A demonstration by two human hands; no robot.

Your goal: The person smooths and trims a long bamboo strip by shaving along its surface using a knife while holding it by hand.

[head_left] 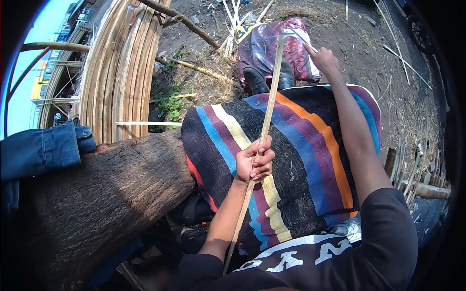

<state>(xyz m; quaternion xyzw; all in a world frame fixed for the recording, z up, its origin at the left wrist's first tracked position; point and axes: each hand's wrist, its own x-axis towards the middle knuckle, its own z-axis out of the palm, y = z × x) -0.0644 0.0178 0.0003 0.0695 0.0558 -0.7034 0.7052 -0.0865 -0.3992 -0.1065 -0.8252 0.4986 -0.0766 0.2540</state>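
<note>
A long thin wooden strip [273, 92] runs from my lap up toward the plastic sheet. My left hand [255, 159] is closed around its middle, above the striped cloth [310, 145] that covers my legs. Beyond the cloth, my right hand [324, 62] is stretched forward to the right of the strip's far end. Its fingers are wrapped round the handle of a thin tool that looks like a knife, with the blade pointing up and left. The right hand is apart from the strip.
A thick log [121, 184] lies at left, with a denim sleeve [43, 153] above it. Stacked wooden slats [126, 72] stand at upper left. A printed plastic sheet [262, 51] lies under my boots [256, 80]. Loose strips lie on the ground at right.
</note>
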